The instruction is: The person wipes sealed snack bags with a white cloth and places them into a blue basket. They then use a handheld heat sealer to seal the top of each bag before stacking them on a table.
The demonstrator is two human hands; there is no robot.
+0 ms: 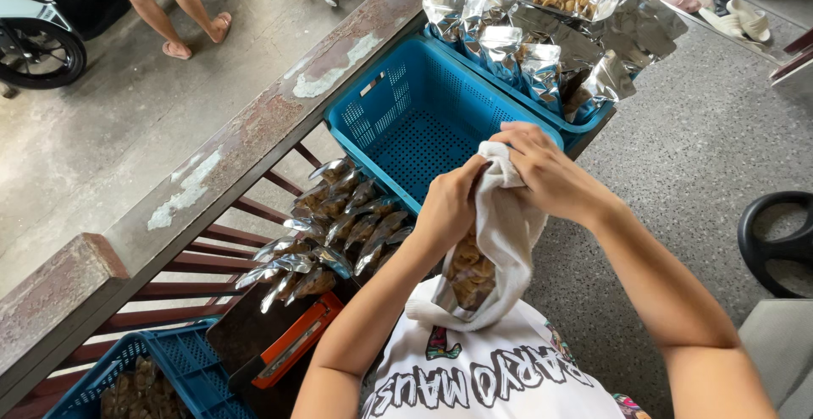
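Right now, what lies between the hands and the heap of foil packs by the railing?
In the head view, only the empty blue basket's near corner lies between hands and heap.

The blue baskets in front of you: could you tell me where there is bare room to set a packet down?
The near blue basket is bare inside. The far basket brims with foil packets, and a stack of sealed packets crowds the spot beside the railing.
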